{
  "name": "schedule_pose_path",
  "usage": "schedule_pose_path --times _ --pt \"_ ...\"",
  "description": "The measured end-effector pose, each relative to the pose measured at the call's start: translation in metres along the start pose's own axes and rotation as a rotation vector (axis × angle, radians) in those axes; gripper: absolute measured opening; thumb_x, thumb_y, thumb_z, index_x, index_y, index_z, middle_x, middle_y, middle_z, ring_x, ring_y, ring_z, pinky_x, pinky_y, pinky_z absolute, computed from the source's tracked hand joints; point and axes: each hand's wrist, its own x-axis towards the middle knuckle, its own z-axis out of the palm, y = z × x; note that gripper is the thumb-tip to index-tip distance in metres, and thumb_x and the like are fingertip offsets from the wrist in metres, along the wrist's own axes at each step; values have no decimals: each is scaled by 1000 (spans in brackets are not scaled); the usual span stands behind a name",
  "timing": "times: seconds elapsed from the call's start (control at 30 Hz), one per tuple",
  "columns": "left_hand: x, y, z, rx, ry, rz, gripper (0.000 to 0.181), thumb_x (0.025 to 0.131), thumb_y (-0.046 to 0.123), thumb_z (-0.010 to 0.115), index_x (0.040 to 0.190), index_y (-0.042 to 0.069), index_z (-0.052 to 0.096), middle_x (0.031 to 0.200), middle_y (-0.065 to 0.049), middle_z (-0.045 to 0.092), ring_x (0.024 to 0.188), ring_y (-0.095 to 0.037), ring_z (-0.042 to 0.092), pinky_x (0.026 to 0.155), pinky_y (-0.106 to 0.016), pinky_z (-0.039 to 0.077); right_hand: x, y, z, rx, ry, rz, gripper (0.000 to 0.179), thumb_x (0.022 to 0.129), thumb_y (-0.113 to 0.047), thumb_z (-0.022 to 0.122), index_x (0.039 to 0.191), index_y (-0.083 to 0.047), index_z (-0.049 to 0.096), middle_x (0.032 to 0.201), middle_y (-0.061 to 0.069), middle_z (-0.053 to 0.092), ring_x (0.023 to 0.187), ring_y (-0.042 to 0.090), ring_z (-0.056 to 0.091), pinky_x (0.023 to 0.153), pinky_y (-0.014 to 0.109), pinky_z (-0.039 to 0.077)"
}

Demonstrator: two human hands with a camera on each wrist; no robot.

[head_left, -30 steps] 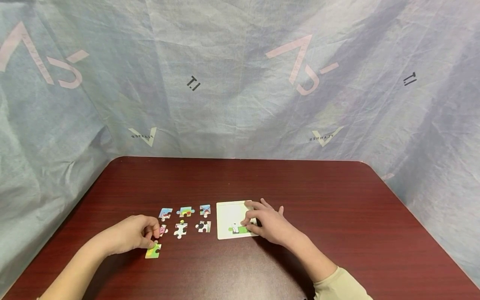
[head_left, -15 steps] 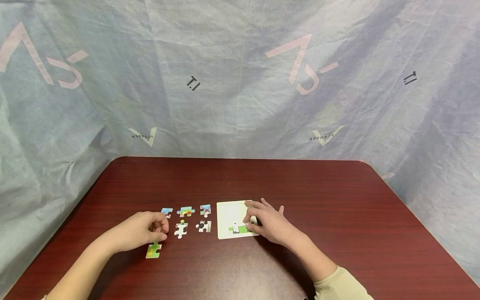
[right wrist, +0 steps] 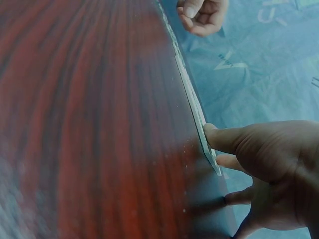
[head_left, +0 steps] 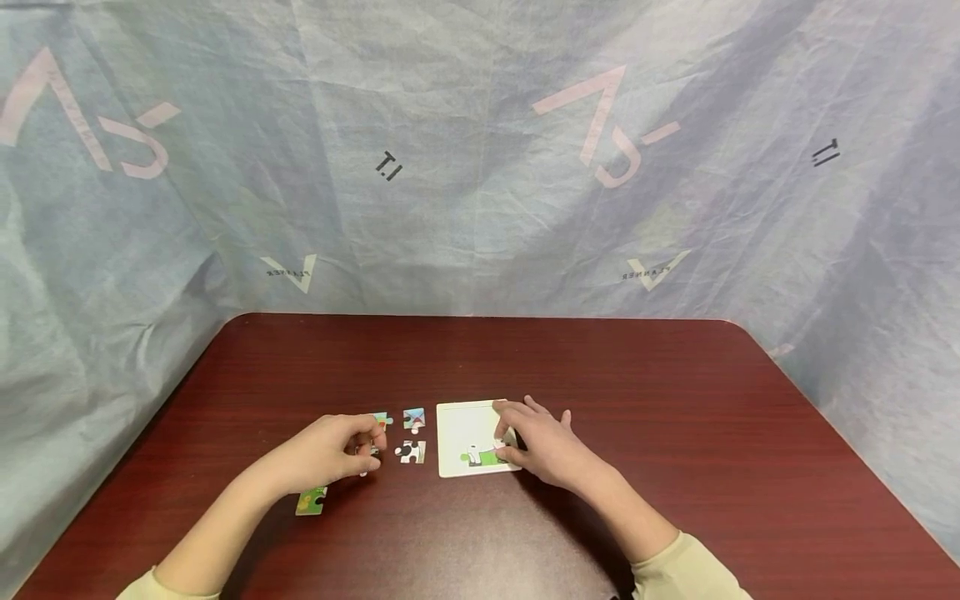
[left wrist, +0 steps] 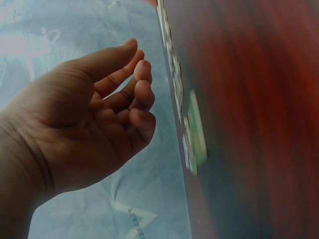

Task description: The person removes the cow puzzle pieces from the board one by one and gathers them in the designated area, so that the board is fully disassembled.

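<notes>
In the head view my left hand [head_left: 326, 454] hovers over the puzzle pieces left of the tray, its fingers loosely bent. No piece shows between thumb and fingers in the left wrist view. It partly covers a panda piece and a blue-green puzzle piece [head_left: 382, 422]. A green puzzle piece [head_left: 311, 502] lies below its wrist. My right hand [head_left: 543, 446] rests at the right side of a cream puzzle tray [head_left: 457, 425], fingers spread, with thumb and fingertips touching it. Joined green-and-white pieces [head_left: 483, 457] lie along the tray's lower part, partly hidden by that hand.
Near the tray's left edge lie a blue sky puzzle piece [head_left: 414, 419] and a black-and-white puzzle piece [head_left: 411, 452]. All stand on a dark red wooden table [head_left: 600, 367]. A grey cloth [head_left: 465, 167] hangs behind and at both sides.
My left hand has moved right, from over the leftmost pieces to over the middle ones, covering the leftmost upper pieces. My right hand stays at the tray.
</notes>
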Motion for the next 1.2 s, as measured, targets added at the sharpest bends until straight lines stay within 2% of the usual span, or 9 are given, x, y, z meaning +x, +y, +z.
schedule_pose_path --times 0.33,0.63,0.97,1.2 --pt "17 12 15 29 -14 64 14 92 11 75 100 11 63 75 8 53 62 -6 48 62 -27 44 -1 0 -1 7 -5 -8 18 93 -23 75 93 -23 57 154 5 47 143 48 32 91 89 13" --pt "29 23 25 44 -14 85 14 90 10 74 99 12 64 73 9 53 63 -5 49 67 -26 44 -2 0 0 3 -4 5 18 93 -23 75 92 -24 57 153 4 47 143 47 32 92 89 13" --pt "43 36 37 39 -31 81 16 88 7 75 99 11 64 73 8 55 60 -7 52 66 -28 45 -2 -1 -1 2 -9 21 17 93 -24 76 92 -24 58 153 4 48 144 46 32 93 88 13" --pt "50 42 44 44 -43 68 16 89 8 74 101 10 64 71 7 56 55 -4 51 63 -27 44 -1 0 -1 -1 -7 22 18 92 -25 76 91 -24 59 153 4 48 143 46 32 92 89 14"
